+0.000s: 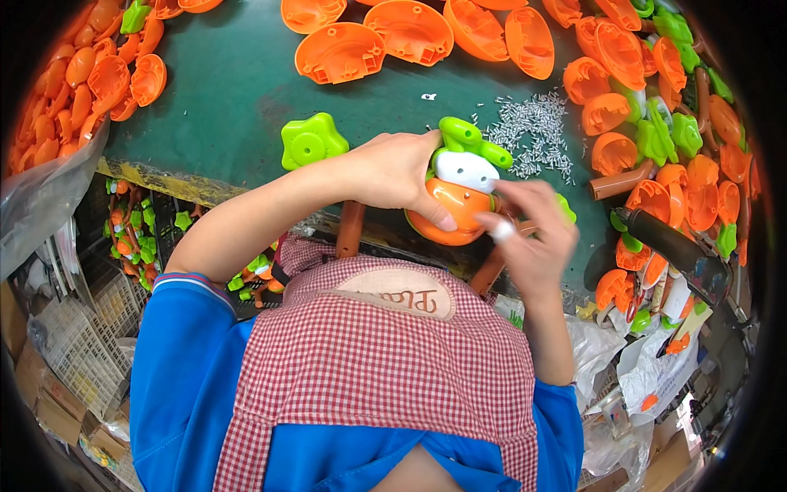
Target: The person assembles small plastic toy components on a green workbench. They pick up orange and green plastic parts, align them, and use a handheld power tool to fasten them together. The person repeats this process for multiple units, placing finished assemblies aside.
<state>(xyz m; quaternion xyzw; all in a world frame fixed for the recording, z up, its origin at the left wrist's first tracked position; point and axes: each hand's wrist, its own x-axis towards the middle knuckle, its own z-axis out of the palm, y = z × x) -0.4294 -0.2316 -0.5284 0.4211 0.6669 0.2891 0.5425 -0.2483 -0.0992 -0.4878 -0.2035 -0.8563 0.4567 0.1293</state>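
At the table's near edge, my left hand (393, 176) is closed around an orange plastic toy head (449, 215) with a white eye piece (464, 171) and bright green lobes (461, 133) on top. The thumb presses on the orange front. Just right of the toy is my right hand (537, 234), smeared by motion, with a white wrap on one finger. Its fingertips come close to the white piece; what they hold, if anything, I cannot make out. Brown tubes (350, 231) stick out below the toy. A green flower-shaped part (314, 141) lies beside my left wrist.
Small silver screws (534, 131) lie heaped beyond my right hand. Orange shells (416, 33) line the far side, with more piled at left (106, 82). Mixed orange, green and brown parts (648, 139) crowd the right, beside a dark power screwdriver (676, 250).
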